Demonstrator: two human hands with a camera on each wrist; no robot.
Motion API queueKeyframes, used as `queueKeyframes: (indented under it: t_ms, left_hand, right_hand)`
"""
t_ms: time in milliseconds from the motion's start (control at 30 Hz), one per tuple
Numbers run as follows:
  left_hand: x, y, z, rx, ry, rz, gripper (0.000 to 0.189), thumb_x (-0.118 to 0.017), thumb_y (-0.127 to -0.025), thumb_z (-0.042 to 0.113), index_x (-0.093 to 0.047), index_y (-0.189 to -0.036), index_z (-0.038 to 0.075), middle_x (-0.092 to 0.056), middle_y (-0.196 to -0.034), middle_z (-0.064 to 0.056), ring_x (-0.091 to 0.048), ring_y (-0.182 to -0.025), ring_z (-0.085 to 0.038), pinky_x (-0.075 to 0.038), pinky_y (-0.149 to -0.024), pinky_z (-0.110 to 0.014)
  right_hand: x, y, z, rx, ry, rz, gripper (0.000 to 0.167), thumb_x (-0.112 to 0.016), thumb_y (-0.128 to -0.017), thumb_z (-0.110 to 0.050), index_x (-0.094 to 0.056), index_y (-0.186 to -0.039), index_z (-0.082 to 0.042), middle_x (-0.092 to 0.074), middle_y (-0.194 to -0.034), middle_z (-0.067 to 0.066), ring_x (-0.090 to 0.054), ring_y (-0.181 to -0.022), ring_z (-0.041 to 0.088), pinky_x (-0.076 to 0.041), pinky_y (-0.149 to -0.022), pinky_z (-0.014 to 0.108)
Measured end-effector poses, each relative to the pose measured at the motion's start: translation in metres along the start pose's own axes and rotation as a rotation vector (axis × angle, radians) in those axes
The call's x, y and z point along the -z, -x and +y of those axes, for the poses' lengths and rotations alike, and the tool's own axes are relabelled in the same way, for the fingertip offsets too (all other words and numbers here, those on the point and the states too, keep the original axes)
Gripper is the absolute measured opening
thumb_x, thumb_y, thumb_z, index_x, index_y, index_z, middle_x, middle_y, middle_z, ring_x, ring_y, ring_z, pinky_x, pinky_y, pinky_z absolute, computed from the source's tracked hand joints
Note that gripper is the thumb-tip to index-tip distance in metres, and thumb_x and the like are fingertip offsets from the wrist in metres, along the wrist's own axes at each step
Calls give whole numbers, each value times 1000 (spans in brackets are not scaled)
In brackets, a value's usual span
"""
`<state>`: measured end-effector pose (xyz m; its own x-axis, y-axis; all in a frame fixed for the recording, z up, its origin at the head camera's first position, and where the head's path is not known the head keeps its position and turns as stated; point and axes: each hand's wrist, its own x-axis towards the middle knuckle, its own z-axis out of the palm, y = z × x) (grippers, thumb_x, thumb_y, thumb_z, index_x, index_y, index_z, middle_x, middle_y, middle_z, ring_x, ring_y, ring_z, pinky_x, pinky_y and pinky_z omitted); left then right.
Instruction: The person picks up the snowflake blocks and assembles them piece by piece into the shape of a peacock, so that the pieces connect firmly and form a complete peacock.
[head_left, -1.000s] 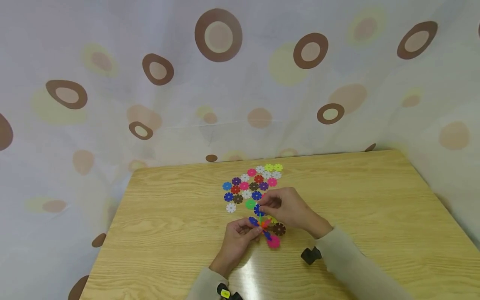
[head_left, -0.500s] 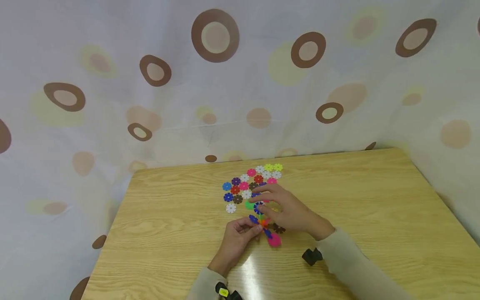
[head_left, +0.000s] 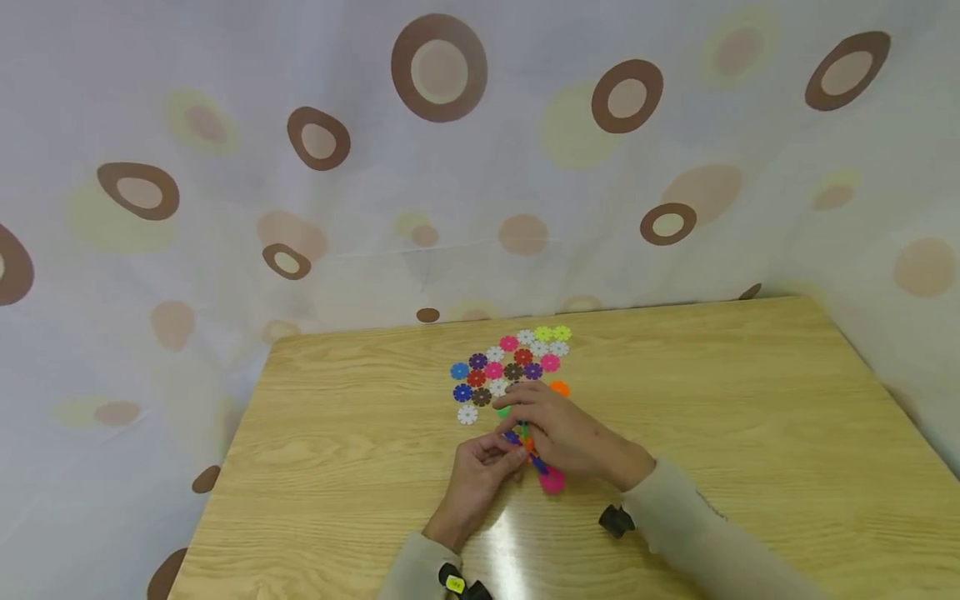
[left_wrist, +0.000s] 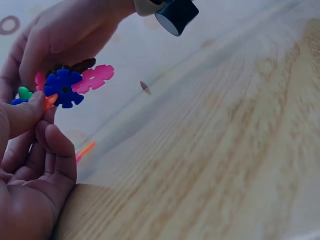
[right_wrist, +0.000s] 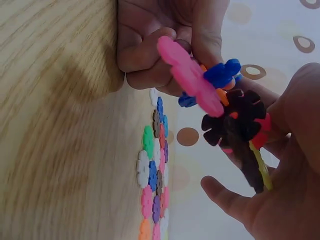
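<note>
My left hand (head_left: 476, 483) pinches a cluster of interlocked plastic snowflake discs between thumb and fingers, just above the table. In the left wrist view a blue disc (left_wrist: 62, 89), a pink disc (left_wrist: 97, 78) and an orange edge show on it. The right wrist view adds dark brown discs (right_wrist: 245, 111) and the edge of a yellow one (right_wrist: 262, 170). My right hand (head_left: 585, 437) reaches over the cluster from the right, its fingertips curled onto the far side near the left fingertips. That hand hides part of the cluster and exactly which disc it grips.
Loose discs in several colours lie flat beyond the hands, among them a white one (head_left: 467, 414), a light blue one (head_left: 459, 371) and an orange one (head_left: 559, 388). The wooden table (head_left: 337, 467) ends at a patterned cloth (head_left: 360, 283) behind.
My right hand has come down from spread fingers above the blue disc onto the cluster, covering more of it. The left hand keeps its pinch, almost unmoved. An orange loose disc now shows.
</note>
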<state>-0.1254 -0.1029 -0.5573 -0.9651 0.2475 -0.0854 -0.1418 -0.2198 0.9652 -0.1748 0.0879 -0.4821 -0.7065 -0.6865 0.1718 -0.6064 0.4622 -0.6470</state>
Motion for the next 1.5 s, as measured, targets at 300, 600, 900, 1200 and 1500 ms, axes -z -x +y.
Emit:
queueKeyframes:
  t_ms: [300, 600, 900, 1200, 1500]
  left_hand:
    - [0, 0, 3, 53, -43, -19, 21, -71, -102, 3, -67, -106, -18, -75, -85, 8, -68, -76, -5, -61, -74, -18]
    - [5, 2, 1, 69, -44, -86, 34, -68, -103, 2, -58, -120, -27, -76, -95, 11, -70, -84, -5, -64, -83, -20]
    - [2, -2, 4, 79, -87, -60, 32, -65, -107, 5, -63, -122, -23, -76, -99, 13, -73, -93, -2, -64, -91, -20]
    - [3, -2, 4, 48, -71, -65, 32, -65, -106, 4, -60, -118, -25, -76, -97, 14, -73, -92, -2, -64, -89, -20]
    - [5, -1, 2, 2, -65, -112, 34, -65, -108, 6, -55, -115, -26, -76, -98, 15, -71, -90, -1, -63, -85, -19]
  right_hand:
    - [18, 4, 24, -109, -116, 151, 37, -52, -108, 3, -72, -136, -9, -67, -145, 14, -62, -138, 38, -52, -116, 65]
    - [10, 7, 66, -369, 90, 69, 41, -71, -104, -12, -67, -141, 3, -63, -135, 20, -63, -121, 36, -57, -108, 57]
    - [23, 14, 79, -481, -74, 70, 22, -83, -95, -12, -72, -111, -1, -68, -105, 11, -62, -94, 20, -56, -85, 35]
    - [37, 19, 38, -371, -300, 263, 12, -81, -100, -17, -82, -111, -11, -82, -103, 6, -77, -90, 17, -64, -81, 24]
    - [34, 11, 5, -320, -360, 174, 8, -83, -97, -14, -83, -104, -10, -84, -98, 5, -77, -85, 14, -64, -77, 22]
